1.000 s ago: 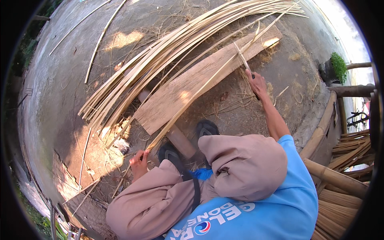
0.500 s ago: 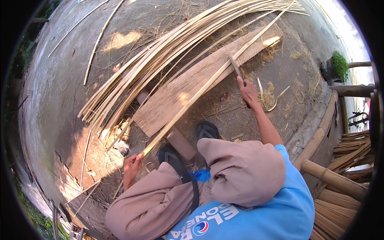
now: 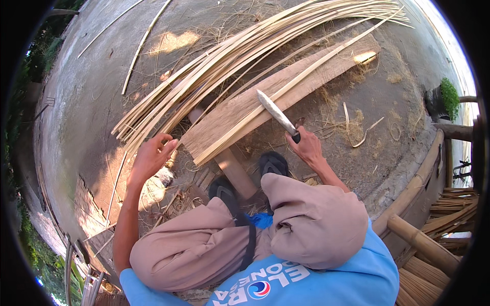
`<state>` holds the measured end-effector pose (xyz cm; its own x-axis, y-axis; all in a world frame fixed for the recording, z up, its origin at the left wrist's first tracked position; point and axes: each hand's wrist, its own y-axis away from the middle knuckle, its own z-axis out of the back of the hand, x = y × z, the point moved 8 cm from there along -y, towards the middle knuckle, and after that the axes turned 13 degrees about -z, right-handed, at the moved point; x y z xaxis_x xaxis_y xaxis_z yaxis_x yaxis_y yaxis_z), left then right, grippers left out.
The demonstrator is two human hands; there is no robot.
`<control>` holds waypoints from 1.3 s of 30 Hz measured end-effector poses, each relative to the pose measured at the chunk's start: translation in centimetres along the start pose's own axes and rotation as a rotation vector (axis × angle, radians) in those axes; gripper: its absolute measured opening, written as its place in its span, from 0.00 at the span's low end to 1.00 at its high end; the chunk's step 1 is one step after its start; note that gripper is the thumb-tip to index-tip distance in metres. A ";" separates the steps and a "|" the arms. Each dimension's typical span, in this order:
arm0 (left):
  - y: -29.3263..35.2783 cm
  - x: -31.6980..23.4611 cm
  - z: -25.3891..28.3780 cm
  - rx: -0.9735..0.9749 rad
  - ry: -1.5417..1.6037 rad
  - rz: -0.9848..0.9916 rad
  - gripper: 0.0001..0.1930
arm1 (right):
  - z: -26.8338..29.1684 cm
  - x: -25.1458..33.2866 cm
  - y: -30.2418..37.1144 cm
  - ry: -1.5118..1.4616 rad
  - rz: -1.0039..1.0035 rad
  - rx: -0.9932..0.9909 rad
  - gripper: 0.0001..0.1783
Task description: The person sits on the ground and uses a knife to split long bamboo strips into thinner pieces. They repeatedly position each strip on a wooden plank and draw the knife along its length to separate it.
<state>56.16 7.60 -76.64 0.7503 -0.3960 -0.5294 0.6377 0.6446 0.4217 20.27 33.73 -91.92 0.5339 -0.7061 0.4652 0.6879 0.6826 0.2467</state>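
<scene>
My right hand is closed round the dark handle of a knife. The broad metal blade points up and left, its tip over a long pale bamboo strip. That strip lies lengthwise on a wooden board, its near end at the board's near edge. My left hand is off the board's near left corner, fingers curled at the near end of a thinner bamboo strip, which runs along the board's far side. The fingers partly hide their hold. Beyond the board lies a large bundle of bamboo strips.
A wooden block sits under the board, between my sandalled feet. Curled shavings litter the ground at right. Bamboo rails and more strips stand at far right, below a potted plant. Loose strips lie far left.
My left hand has let go of the long strip and moved up to the thinner one. The long strip now lies on the board. My right hand has drawn the knife nearer and left.
</scene>
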 end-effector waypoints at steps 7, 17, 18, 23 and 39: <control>-13.3 -20.5 -2.7 0.123 -0.249 -0.503 0.22 | -4.2 10.7 7.6 -0.324 0.434 0.402 0.22; -23.9 -22.6 -19.8 -0.430 -0.263 -0.415 0.17 | -3.3 10.3 8.7 -0.605 0.194 0.767 0.17; -24.5 -22.2 -19.9 -0.451 -0.227 -0.431 0.16 | -3.5 9.6 8.4 -0.556 0.120 0.777 0.17; -26.2 -23.2 -19.5 -0.461 0.103 -0.443 0.14 | -4.0 7.2 7.1 -0.729 -0.110 0.781 0.19; -27.2 -23.0 -20.5 -0.558 0.181 -0.482 0.11 | -4.9 10.8 6.2 -0.468 0.346 0.278 0.19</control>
<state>18.03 12.57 -91.01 0.3399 -0.6349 -0.6939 0.6690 0.6817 -0.2961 32.73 29.40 -89.50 0.3876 -0.3222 0.8637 0.3275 0.9239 0.1977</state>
